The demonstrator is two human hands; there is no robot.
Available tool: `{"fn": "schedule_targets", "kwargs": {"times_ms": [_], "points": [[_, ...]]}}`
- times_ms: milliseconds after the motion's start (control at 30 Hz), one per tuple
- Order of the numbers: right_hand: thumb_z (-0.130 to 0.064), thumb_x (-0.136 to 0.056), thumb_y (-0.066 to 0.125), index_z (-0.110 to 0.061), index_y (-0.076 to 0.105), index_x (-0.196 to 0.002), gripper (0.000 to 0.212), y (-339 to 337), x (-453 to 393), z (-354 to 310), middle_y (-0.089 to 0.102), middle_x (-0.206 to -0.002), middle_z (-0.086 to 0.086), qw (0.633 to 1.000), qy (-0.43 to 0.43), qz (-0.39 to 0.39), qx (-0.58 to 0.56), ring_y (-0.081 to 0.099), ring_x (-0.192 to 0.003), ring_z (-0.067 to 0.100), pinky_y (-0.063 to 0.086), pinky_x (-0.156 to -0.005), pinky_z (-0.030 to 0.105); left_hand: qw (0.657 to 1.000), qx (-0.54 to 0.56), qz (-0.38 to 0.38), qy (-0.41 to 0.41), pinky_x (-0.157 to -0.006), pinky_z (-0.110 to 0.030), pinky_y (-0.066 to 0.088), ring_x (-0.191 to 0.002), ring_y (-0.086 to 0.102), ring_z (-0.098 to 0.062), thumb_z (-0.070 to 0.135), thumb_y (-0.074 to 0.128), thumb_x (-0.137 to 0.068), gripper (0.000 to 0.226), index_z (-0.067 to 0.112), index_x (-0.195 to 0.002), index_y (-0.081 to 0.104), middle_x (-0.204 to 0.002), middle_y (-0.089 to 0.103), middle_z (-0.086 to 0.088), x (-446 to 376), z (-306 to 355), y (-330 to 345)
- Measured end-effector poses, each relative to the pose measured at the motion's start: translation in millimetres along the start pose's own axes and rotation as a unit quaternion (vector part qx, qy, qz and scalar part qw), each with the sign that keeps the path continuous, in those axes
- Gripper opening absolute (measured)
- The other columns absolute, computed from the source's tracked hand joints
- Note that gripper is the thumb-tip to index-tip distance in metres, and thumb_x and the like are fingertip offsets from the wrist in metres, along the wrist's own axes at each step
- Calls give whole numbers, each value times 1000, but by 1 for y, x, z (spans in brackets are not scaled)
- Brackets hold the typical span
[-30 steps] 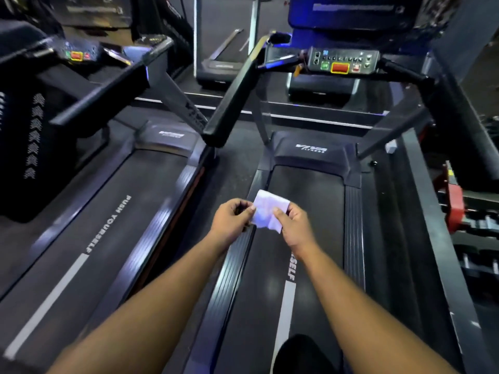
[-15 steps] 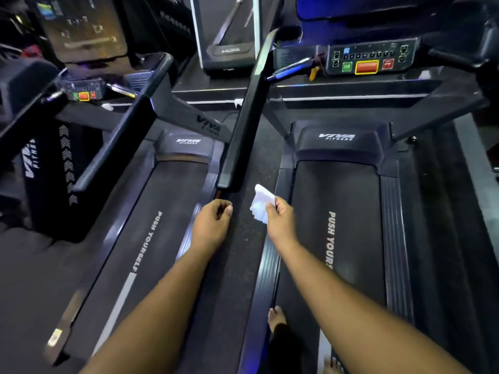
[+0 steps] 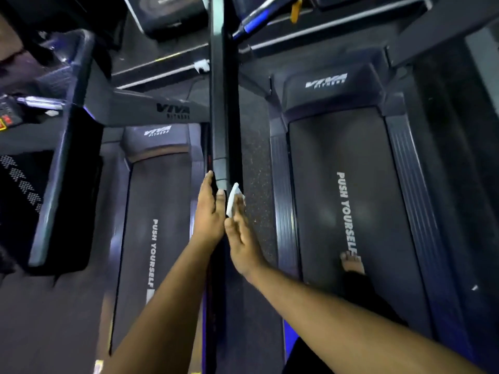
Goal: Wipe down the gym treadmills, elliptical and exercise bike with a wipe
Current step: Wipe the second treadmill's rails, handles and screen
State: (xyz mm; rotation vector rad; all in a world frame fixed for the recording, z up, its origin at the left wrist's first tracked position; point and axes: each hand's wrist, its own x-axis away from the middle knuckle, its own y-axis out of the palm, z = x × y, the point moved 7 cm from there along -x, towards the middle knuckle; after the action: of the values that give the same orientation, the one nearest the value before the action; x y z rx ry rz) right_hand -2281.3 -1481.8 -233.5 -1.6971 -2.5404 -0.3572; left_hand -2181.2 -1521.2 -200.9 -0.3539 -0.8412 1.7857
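dim, bluish cast; blurred left edge, wide-angle distortion

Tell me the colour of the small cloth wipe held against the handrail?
White, seen in the head view: the small cloth wipe in the right hand.

White wipe (image 3: 232, 198) – black treadmill belts (image 3: 348, 201), white lettering.

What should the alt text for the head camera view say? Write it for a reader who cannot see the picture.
Both hands reach to the near end of a dark treadmill handrail: the right hand presses a white wipe against it, and the left hand lies flat along its other side. A treadmill belt printed PUSH YOURSELF runs on each side, with a bare foot on the right one.
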Motion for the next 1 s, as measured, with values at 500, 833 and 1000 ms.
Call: {"fn": "schedule_targets", "kwargs": {"times_ms": [500,833,1000], "points": [[-95,-75,22,-18,-14,-158,119,-11,-43,6,-22,-167,-1,996,33,-75,22,-17,-155,14,3,-127,50,995,-47,-24,-84,-117,-7,12,-148,10,13,44,31,-108,61,27,-163,11,-166,11,18,-23,-10,11],[-98,-72,10,-20,-21,-157,120,-9,-31,-3,-32,-164,-1,985,-5,-157,77,-30,-151,20,-11,-123,57,994,-24,46,-101,-119,-17,18,-143,20,10,36,33,-112,53,22,-162,23,-166,26,8,-60,18,5],[-94,-76,5,-14,-16,-154,114,-18,-95,-13,-22,-166,9,986,-23,-106,130,-21,-154,26,-3,-121,64,991,-18,40,-123,-120,-29,30,-145,33,-1,51,32,-107,55,39,-160,22,-164,35,5,-60,7,6]]}}
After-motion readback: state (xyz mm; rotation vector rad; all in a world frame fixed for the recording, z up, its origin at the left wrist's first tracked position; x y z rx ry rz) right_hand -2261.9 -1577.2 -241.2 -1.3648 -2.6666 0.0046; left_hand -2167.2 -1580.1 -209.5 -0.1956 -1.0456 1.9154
